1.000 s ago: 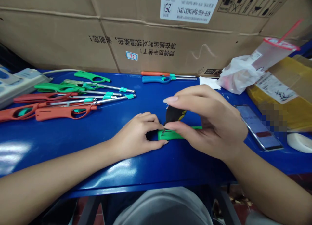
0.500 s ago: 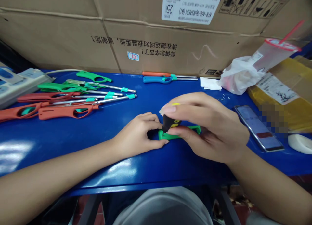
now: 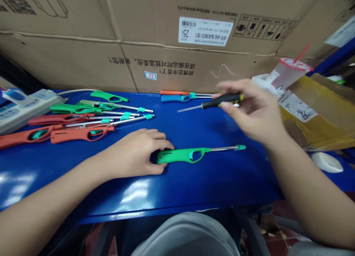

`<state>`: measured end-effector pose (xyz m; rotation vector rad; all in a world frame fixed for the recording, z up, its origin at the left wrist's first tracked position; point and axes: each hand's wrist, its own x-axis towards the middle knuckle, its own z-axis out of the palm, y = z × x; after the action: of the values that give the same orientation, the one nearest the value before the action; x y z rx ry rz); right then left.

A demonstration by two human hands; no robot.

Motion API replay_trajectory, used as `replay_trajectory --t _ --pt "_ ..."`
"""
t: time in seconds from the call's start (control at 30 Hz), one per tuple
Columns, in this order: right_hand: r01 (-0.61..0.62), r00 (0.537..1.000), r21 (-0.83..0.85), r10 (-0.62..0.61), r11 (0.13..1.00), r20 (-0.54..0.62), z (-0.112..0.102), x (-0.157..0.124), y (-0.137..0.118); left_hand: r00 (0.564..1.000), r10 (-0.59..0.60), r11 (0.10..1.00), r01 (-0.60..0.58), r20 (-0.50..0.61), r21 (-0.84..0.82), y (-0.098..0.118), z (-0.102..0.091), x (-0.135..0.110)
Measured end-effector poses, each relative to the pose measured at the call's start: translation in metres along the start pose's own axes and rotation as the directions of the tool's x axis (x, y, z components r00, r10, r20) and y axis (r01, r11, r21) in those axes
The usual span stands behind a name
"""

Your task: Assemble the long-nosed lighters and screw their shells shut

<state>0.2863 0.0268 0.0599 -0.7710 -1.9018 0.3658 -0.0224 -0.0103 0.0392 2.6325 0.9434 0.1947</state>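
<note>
left hand, nearer, pinches butt end of green plastic long-necked lighter, flat on glossy blue table; long axis left to right, metal tube pointing right. right hand, farther off, grips black-and-yellow-handled screwdriver clear of lighter.

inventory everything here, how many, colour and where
glossy table: one, blue, beneath
long plastic lighter: one, green, table centre
slim screwdriver: one, black and yellow, above table
loose pile of lighters: several overlapping, orange-red and green, table's left
printed cardboard carton: one, brown, behind table
plastic lighters: two, orange and blue, by carton
plastic power strip: one, white, left
translucent drink cup: one, pinkish with red lid, back right
taped parcel: one, yellow, right
rounded object: one, white, right
clothing: one patch, grey, bottom centre
left hand: one, bare, gripping long plastic lighter
right hand: one, bare, holding screwdriver
</note>
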Motion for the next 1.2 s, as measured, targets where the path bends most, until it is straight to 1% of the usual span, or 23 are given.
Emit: replay_trajectory --t 0.03,0.13,0.2,0.23,0.3,0.37,0.4,0.47,0.53,0.57,0.6,0.67,0.73,0.77,0.8,0.83,0.87,0.97,1.0,1.07,1.13,1.17,1.2 --pt "-0.017 0.998 -0.051 0.020 0.999 0.054 0.000 -0.004 0.013 1.000 -0.004 0.999 0.003 0.004 0.045 0.000 -0.002 -0.001" --pt "-0.148 0.982 -0.124 0.160 0.981 0.095 0.006 -0.021 0.045 1.000 0.011 0.994 -0.008 -0.023 0.110 0.001 0.002 0.000" --pt "-0.206 0.957 -0.140 0.229 0.969 0.177 0.011 -0.029 0.056 0.999 0.030 0.995 -0.026 -0.043 0.098 0.002 0.010 0.002" --pt "-0.214 0.947 -0.149 0.242 0.966 0.212 0.013 -0.031 0.058 0.998 0.039 0.995 -0.034 -0.052 0.090 0.003 0.014 0.004" --pt "-0.203 0.919 -0.167 0.247 0.965 0.309 0.013 -0.032 0.058 0.996 0.055 0.997 -0.051 -0.072 0.061 0.004 0.019 0.005" --pt "-0.161 0.886 -0.188 0.226 0.969 0.405 0.009 -0.030 0.054 0.994 0.066 0.998 -0.064 -0.089 0.026 0.003 0.021 0.006" --pt "-0.136 0.877 -0.200 0.212 0.970 0.432 0.006 -0.029 0.051 0.993 0.069 0.998 -0.069 -0.099 0.010 0.002 0.021 0.006" --pt "-0.091 0.891 -0.232 0.183 0.969 0.416 -0.006 -0.024 0.044 0.991 0.060 0.998 -0.064 -0.115 -0.024 -0.003 0.017 0.005" --pt "-0.075 0.919 -0.260 0.168 0.963 0.356 -0.021 -0.020 0.034 0.992 0.034 0.997 -0.042 -0.122 -0.065 -0.010 0.011 0.004" --pt "-0.077 0.917 -0.263 0.172 0.962 0.361 -0.029 -0.017 0.029 0.993 0.020 0.996 -0.030 -0.118 -0.087 -0.014 0.008 0.003" --pt "-0.093 0.897 -0.257 0.193 0.962 0.397 -0.038 -0.015 0.024 0.994 0.008 0.994 -0.020 -0.111 -0.106 -0.018 0.004 0.003" --pt "-0.162 0.820 -0.285 0.290 0.945 0.494 -0.051 -0.013 0.016 0.995 -0.009 0.991 -0.005 -0.104 -0.132 -0.026 -0.002 0.003" --pt "-0.215 0.754 -0.326 0.369 0.921 0.544 -0.060 -0.013 0.013 0.993 -0.029 0.988 0.011 -0.114 -0.155 -0.033 -0.006 0.003" --pt "-0.228 0.730 -0.339 0.390 0.913 0.561 -0.061 -0.013 0.013 0.992 -0.042 0.985 0.021 -0.121 -0.173 -0.035 -0.007 0.003" --pt "-0.227 0.718 -0.346 0.397 0.910 0.572 -0.062 -0.013 0.013 0.990 -0.060 0.979 0.033 -0.125 -0.202 -0.037 -0.007 0.003" --pt "-0.217 0.718 -0.349 0.391 0.912 0.576 -0.062 -0.014 0.014 0.989 -0.081 0.969 0.049 -0.122 -0.243 -0.039 -0.007 0.003" --pt "-0.200 0.731 -0.351 0.378 0.915 0.568 -0.062 -0.014 0.016 0.988 -0.108 0.953 0.071 -0.112 -0.293 -0.041 -0.006 0.003" --pt "-0.130 0.798 -0.344 0.304 0.930 0.520 -0.059 -0.015 0.018 0.977 -0.199 0.886 0.146 -0.078 -0.440 -0.042 -0.003 0.005" --pt "-0.098 0.815 -0.339 0.271 0.936 0.512 -0.057 -0.016 0.019 0.972 -0.218 0.873 0.155 -0.086 -0.462 -0.041 -0.002 0.006" --pt "-0.013 0.836 -0.334 0.193 0.942 0.513 -0.051 -0.017 0.018 0.966 -0.224 0.877 0.140 -0.133 -0.459 -0.037 0.000 0.008" --pt "0.082 0.836 -0.345 0.124 0.935 0.534 -0.039 -0.020 0.015 0.962 -0.204 0.899 0.110 -0.181 -0.424 -0.030 0.003 0.010" --pt "0.127 0.828 -0.345 0.092 0.930 0.553 -0.032 -0.022 0.013 0.962 -0.195 0.906 0.102 -0.190 -0.412 -0.026 0.005 0.012" --pt "0.151 0.806 -0.351 0.091 0.924 0.585 -0.024 -0.024 0.010 0.963 -0.189 0.908 0.097 -0.191 -0.408 -0.022 0.007 0.013"
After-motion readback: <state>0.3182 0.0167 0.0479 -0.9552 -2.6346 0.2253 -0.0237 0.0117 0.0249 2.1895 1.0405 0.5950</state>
